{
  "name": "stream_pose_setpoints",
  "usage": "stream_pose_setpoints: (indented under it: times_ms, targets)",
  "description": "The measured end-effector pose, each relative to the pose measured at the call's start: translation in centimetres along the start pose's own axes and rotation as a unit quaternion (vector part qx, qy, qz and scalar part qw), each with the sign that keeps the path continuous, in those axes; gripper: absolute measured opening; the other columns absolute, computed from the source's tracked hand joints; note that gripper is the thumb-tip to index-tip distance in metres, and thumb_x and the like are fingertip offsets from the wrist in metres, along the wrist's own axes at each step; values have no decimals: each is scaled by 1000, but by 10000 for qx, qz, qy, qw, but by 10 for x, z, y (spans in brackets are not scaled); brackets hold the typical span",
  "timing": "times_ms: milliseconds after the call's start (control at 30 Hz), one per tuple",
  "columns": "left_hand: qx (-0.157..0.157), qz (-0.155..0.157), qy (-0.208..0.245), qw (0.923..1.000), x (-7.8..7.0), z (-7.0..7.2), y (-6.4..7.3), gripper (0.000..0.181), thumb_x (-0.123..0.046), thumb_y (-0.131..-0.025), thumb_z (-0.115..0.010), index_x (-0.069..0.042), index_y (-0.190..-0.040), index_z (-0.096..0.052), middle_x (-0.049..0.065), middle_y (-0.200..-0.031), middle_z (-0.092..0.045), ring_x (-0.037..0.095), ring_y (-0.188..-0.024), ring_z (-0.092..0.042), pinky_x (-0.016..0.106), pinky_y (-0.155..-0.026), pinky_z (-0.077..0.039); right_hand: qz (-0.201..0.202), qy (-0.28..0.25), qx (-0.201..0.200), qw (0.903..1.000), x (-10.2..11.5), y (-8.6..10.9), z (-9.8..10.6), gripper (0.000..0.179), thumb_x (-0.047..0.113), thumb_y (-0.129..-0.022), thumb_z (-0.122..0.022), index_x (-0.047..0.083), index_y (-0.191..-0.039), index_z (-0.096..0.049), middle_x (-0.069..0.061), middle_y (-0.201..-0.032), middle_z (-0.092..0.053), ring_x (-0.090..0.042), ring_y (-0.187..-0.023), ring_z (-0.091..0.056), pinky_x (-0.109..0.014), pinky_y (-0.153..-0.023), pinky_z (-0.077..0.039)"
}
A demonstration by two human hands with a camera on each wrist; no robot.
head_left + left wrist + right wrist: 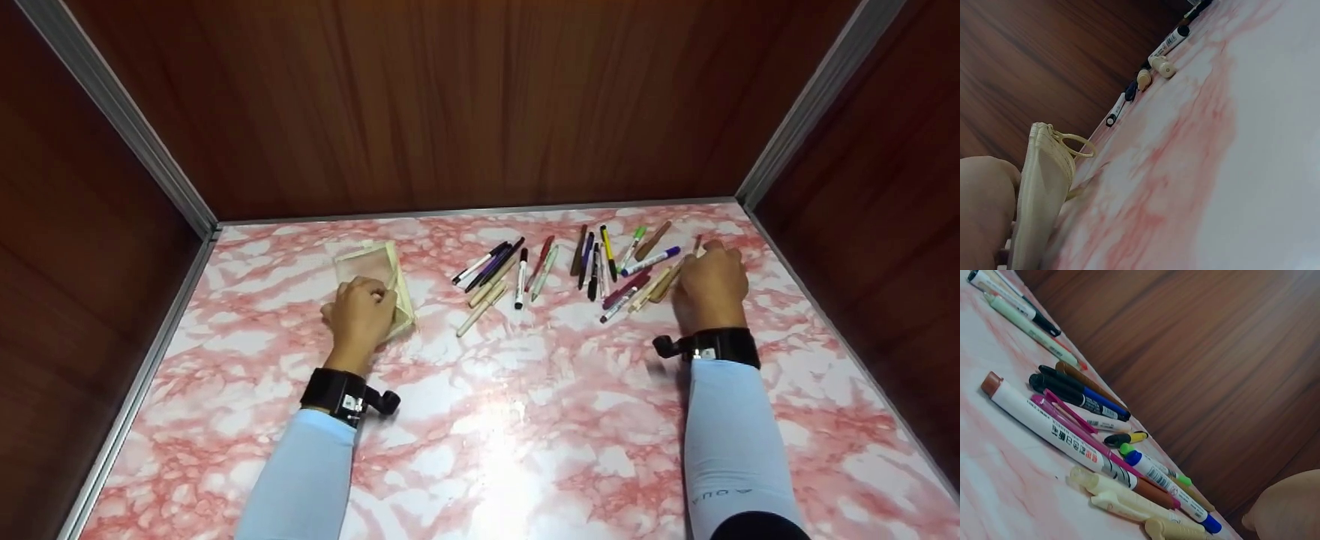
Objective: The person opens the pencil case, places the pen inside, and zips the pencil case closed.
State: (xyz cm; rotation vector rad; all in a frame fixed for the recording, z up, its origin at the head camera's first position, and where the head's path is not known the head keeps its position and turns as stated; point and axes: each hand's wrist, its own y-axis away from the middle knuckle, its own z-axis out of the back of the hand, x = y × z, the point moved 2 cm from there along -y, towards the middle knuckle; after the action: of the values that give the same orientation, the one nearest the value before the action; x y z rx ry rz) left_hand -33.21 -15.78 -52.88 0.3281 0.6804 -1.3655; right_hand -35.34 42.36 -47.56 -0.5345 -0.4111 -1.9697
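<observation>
A cream mesh pouch with a pale zip edge [366, 262] lies under the left hand [358, 315], whose bent fingers pinch its edge, seemingly to steady it and lift its side; a cream ring-shaped pull [1081, 147] juts past them; the right hand [712, 281] bends down over the pens' far end, a slim reddish pen [698, 243] showing just beyond its fingers; their tips are hidden, so I cannot tell their gap or hold; beside those fingers lie a white marker with brown ends [1061, 430] and a white marker with blue ends [1171, 488], loosely heaped, perhaps for easy reach; the pouch's inside is mostly covered.
</observation>
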Motion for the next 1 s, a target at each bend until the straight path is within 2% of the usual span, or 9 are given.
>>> stream_pose_setpoints:
  times_ms: [167,333,533,633,833,1000]
  targets:
    - [-208,-212,687,9972,3,-6,0,31,-33,-104,-64,-12,-117,-83,5,-129,-81,30,-129,-66,64,-124,-31,-324,241,255,9989,-5,-5,0,64,27,-115,-41,0,-173,-36,-44,-164,-43,-63,-148,-50,-74,-121,-45]
    - [-494,-358,1261,9901,7,-7,2,28,-28,-102,-66,-8,-110,-84,9,-110,-82,32,-115,-72,60,-125,-38,-283,458,418,9977,-9,-7,-5,63,27,-117,-39,0,-173,-35,-44,-163,-46,-62,-149,-51,-75,-118,-48]
    - [-882,-302,1719,9807,6,-6,2,25,-26,-100,-67,-7,-101,-83,13,-104,-82,35,-104,-77,53,-103,-57,-223,520,485,9972,-12,-10,-8,67,25,-116,-43,7,-178,-26,-45,-162,-45,-62,-145,-53,-75,-113,-51]
    - [-913,-195,1815,9789,6,-5,3,23,-26,-100,-68,-8,-99,-82,14,-105,-83,35,-103,-79,51,-99,-60,-177,503,477,9974,-12,-11,-9,68,21,-114,-43,10,-179,-27,-45,-163,-43,-63,-144,-54,-75,-113,-51]
    - [-760,-41,2248,9714,4,-6,8,20,-22,-101,-68,-6,-100,-80,15,-106,-86,33,-97,-83,47,-87,-65,-86,538,526,9971,-13,-11,-12,61,24,-114,-40,7,-172,-43,-43,-163,-44,-63,-143,-54,-74,-114,-51]
    - [-647,-95,2194,9734,2,-7,9,20,-24,-101,-69,-8,-98,-80,13,-107,-86,32,-102,-84,49,-93,-65,-25,397,387,9985,-14,-14,-14,58,32,-118,-40,3,-168,-47,-43,-160,-47,-62,-145,-53,-75,-117,-47]
